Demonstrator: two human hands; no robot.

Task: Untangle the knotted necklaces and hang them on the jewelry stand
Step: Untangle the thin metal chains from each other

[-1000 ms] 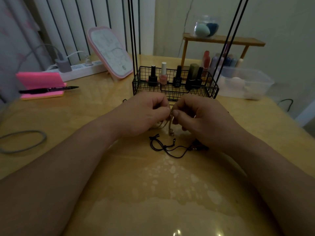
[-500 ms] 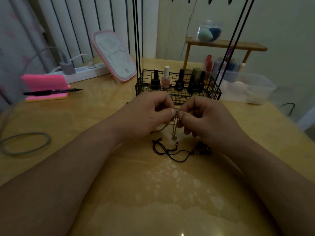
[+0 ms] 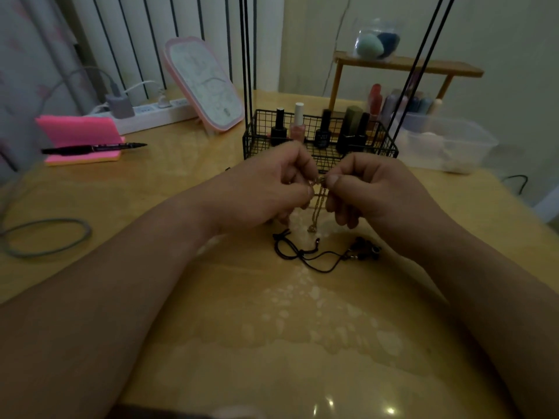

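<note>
A thin gold chain necklace (image 3: 317,207) hangs between my two hands, its small pendant dangling just above the table. My left hand (image 3: 266,189) pinches the chain from the left, and my right hand (image 3: 369,189) pinches it from the right, fingertips nearly touching. On the table below them lies a black cord necklace (image 3: 305,255) with a dark beaded end at the right. The jewelry stand's black wire basket (image 3: 254,140) stands right behind my hands, with thin black rods (image 3: 246,55) rising out of frame.
Several nail polish bottles (image 3: 298,122) stand in the basket. A pink mirror (image 3: 205,86), power strip (image 3: 151,111), pink notepad (image 3: 78,131) with pen and a grey cable loop (image 3: 45,237) are at the left. A clear plastic tub (image 3: 447,143) and wooden shelf (image 3: 405,66) are at the right.
Both hands have lifted the gold chain a little higher, so more of it hangs down. The black cord necklace has stayed where it was on the table.
</note>
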